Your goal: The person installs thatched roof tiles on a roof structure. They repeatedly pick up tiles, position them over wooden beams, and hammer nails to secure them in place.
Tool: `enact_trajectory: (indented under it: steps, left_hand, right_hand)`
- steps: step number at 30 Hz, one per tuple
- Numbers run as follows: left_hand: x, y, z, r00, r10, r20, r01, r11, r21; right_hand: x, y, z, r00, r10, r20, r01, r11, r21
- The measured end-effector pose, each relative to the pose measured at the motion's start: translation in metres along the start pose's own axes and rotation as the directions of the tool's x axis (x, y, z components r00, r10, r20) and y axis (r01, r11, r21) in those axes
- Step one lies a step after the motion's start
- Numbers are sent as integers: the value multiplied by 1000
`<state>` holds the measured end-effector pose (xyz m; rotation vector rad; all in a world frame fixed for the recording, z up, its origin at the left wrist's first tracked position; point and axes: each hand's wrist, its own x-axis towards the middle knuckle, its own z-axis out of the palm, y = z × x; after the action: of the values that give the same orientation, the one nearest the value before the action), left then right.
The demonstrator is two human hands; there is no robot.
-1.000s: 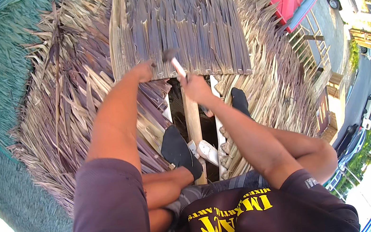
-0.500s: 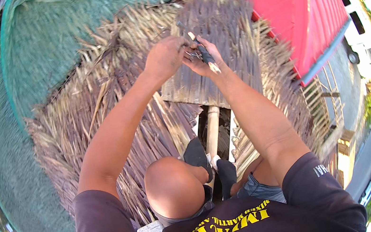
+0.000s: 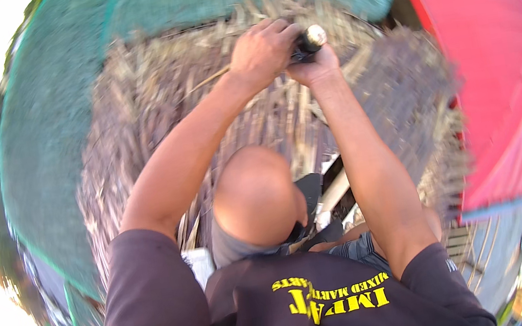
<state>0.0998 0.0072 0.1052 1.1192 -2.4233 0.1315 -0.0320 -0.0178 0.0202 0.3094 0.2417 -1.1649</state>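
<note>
Two bare hands meet at the upper centre of the frame, above a roof of thatch (image 3: 144,106). In the right hand (image 3: 319,66) we see a tool (image 3: 305,50), black and rod-like, with a round, pale end that faces us; the palm lies against it and the grasp appears closed, though its far side is hidden. The left hand (image 3: 263,51) bends its fingers toward the tool from the left; we cannot tell whether it pinches anything. Below, the thatch shows dry, ragged blades in tan and purplish brown, blurred in places. Right of centre we note a greyer, flatter panel (image 3: 408,83) of the same leafy texture and, lower down, a pale, straight pole (image 3: 334,192) over a dark gap. Green netting (image 3: 47,154), fine-grained and softly curved, fills the upper left; a smooth red roof (image 3: 482,62) slopes along the right.
</note>
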Motion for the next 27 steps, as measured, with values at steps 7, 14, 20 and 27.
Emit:
enact_trajectory:
  steps: [7, 14, 20, 27]
  left_hand:
    - [-150, -5, -140, 840, -480, -254, 450, 877, -167]
    - [-401, 62, -251, 345, -921, -181, 938, 330, 107]
    - [-582, 161, -335, -421, -848, -322, 689, -530, 494]
    - [-625, 191, -335, -562, -770, -303, 649, -637, 417]
  right_hand:
    - [-23, 133, 43, 953, 302, -26, -299, 925, -235]
    - [-146, 276, 67, 695, 712, 100, -528, 601, -601]
    - [-224, 350, 28, 399, 911, -99, -795, 291, -532]
    - [-259, 355, 12, 224, 948, -225, -848, 76, -524]
